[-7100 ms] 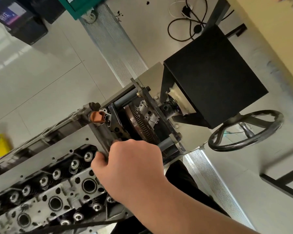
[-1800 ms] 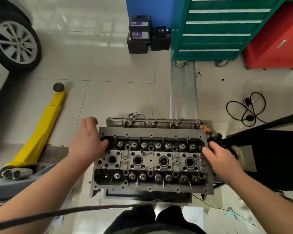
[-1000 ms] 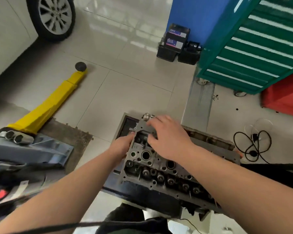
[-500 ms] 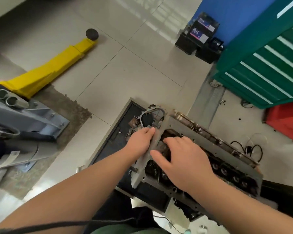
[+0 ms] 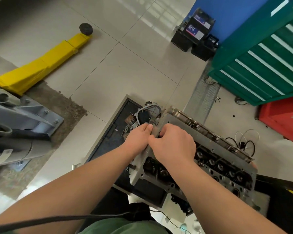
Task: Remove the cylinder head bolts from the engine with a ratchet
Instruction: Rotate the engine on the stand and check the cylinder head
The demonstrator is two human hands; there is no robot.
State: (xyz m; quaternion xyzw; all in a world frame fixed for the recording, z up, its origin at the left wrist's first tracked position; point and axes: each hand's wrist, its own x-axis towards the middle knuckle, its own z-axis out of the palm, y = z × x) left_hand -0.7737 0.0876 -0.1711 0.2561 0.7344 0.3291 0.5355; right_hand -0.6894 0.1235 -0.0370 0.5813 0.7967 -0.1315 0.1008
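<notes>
The grey cylinder head [image 5: 215, 159] sits on the engine at the lower middle, its valve springs and round bores facing up. Both hands are at its left end. My left hand [image 5: 139, 136] grips the end edge from the outer side, fingers curled against the metal. My right hand [image 5: 173, 146] grips the same edge from the top side, its fingers hooked over the rim. The two hands touch each other there. No ratchet and no loose bolt is in view.
A black drip tray [image 5: 118, 130] lies under the engine's left end. A yellow lift arm [image 5: 46, 63] and grey lift base [image 5: 24, 119] are at left. A green tool cabinet [image 5: 264, 61], red cabinet [image 5: 284, 117], batteries [image 5: 198, 29] and a black cable [image 5: 242, 142] are at right.
My right hand left the head's right end and crossed to the left end, joining my left hand on the end edge. My view swung left and closer.
</notes>
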